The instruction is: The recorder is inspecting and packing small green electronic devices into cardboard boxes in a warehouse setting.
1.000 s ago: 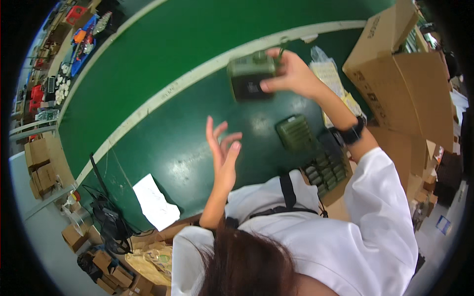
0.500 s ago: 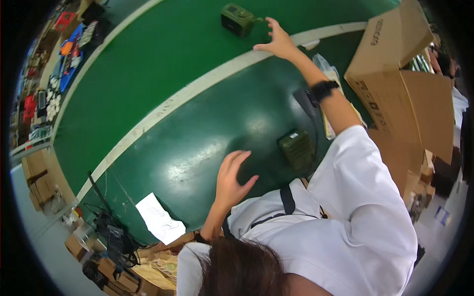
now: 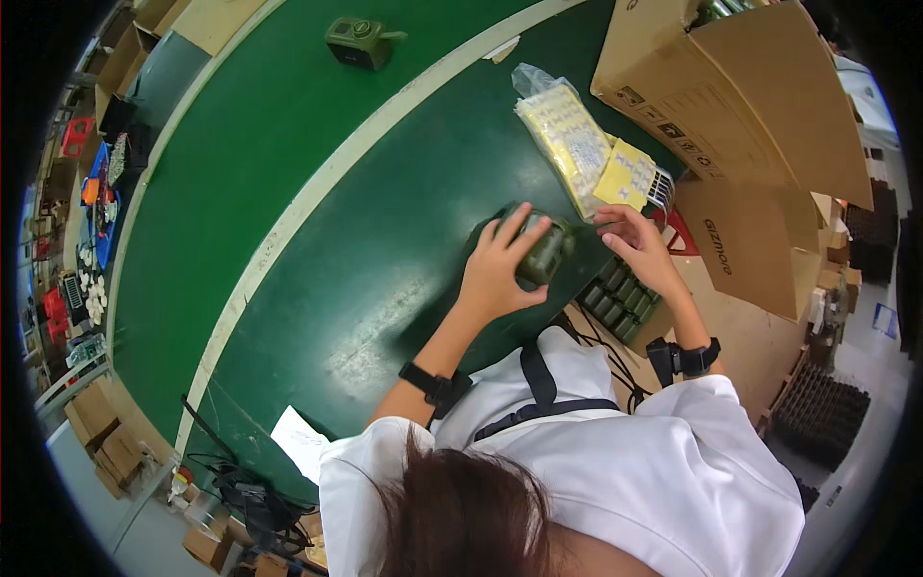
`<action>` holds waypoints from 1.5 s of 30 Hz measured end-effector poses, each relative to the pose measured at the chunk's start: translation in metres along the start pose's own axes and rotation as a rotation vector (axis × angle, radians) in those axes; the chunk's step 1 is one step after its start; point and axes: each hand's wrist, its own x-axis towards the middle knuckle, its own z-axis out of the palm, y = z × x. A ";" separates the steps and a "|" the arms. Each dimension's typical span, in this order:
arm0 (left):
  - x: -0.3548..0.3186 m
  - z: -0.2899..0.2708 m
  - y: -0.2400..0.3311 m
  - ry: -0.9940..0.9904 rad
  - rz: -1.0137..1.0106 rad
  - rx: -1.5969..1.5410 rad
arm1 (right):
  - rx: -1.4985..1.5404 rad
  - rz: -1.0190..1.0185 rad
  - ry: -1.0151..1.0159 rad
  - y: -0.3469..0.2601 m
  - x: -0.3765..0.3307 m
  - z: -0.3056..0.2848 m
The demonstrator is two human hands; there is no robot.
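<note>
An olive-green boxy device (image 3: 546, 258), like a small portable radio, stands near the table's edge in front of me. My left hand (image 3: 502, 267) is closed around it, fingers over the top and thumb along the near side. Just to its right is my right hand (image 3: 642, 248), fingers bent and drawn toward the thumb; anything pinched there is too small to make out. A similar green device (image 3: 358, 44) with a round dial and a short strap sits alone at the far left.
A yellow-white plastic packet (image 3: 562, 135) and a yellow card (image 3: 623, 175) lie beyond my hands. At right stands an open cardboard box (image 3: 711, 101). Below the table edge, a box holds several green devices (image 3: 620, 300). White paper (image 3: 300, 442) and black cables (image 3: 252, 495) are at lower left.
My right hand has come back from the far device to the near one. My left hand has moved up and right and taken hold of the near device. The view has shifted right.
</note>
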 end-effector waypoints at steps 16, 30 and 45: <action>-0.088 -0.091 0.101 0.505 0.455 0.999 | 0.667 -0.275 -0.724 -0.114 -0.025 0.095; -0.084 -0.091 0.104 0.709 0.661 1.112 | 0.692 -0.584 -0.848 -0.117 -0.027 0.099; -0.087 -0.116 0.106 0.445 0.400 0.531 | 0.644 -0.349 -0.836 -0.131 -0.033 0.088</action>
